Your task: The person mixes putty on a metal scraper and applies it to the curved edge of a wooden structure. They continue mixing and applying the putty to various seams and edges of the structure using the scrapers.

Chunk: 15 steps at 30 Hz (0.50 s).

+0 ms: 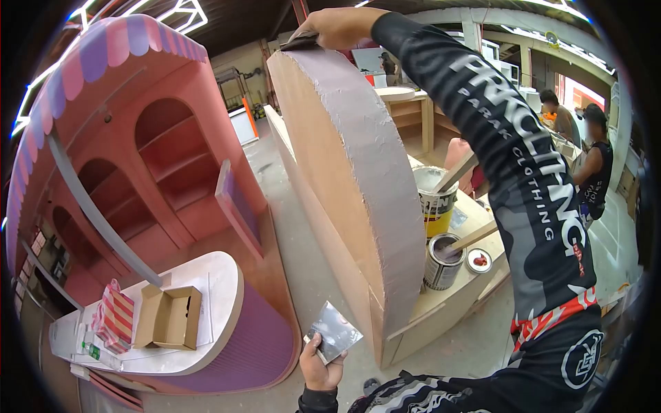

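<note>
Well to the left of your left hand stands a pink kiosk [200,117] with a scalloped awning; its white tabletop [224,275] carries a red-striped bag [116,318] and, nearer that hand, an open cardboard box [194,318]. Your left hand [321,366], low down, has its fingers closed on a shiny flat plate [334,330]. Just beyond it, to the right, rises an arched wooden panel [336,158], its curved edge coated greyish lilac. High above, your right hand [342,27] grips a thin, dark flat piece [301,43] against the panel's top; you can't make out exactly what it is. Below your right hand and farther right are a yellow-labelled bucket [435,219], then a smaller can [438,274] with a stick [476,235] in it, and a red-smeared lid [479,260] beside the can. Farthest right of your hands, a person [597,162] in a dark sleeveless top stands in the background.
</note>
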Tool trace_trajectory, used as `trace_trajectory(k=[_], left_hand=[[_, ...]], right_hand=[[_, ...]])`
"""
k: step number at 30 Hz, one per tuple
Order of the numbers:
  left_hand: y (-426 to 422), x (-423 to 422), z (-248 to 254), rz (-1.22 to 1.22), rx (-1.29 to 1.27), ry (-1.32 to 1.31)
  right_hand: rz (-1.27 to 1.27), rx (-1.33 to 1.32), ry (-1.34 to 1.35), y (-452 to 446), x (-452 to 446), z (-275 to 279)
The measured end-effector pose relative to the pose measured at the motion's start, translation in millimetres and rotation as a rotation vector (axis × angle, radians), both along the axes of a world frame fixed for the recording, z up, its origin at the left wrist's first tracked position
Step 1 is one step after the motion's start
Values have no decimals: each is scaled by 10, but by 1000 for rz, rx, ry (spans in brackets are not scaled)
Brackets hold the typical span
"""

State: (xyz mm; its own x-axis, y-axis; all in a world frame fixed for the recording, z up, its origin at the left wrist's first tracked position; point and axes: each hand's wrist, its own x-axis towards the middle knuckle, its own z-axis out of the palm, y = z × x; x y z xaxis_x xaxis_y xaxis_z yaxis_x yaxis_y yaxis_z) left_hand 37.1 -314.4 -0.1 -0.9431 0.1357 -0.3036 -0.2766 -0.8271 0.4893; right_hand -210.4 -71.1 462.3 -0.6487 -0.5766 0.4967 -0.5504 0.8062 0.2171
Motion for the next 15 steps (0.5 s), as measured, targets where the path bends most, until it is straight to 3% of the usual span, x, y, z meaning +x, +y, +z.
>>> trace_trajectory(k=[8,15], left_hand=[[-121,-160,79,16,-26,41],[-34,-301,414,-17,67,273]], right_hand=[[92,-20,80,394,700,-658],[145,43,442,673,1473,-1517]])
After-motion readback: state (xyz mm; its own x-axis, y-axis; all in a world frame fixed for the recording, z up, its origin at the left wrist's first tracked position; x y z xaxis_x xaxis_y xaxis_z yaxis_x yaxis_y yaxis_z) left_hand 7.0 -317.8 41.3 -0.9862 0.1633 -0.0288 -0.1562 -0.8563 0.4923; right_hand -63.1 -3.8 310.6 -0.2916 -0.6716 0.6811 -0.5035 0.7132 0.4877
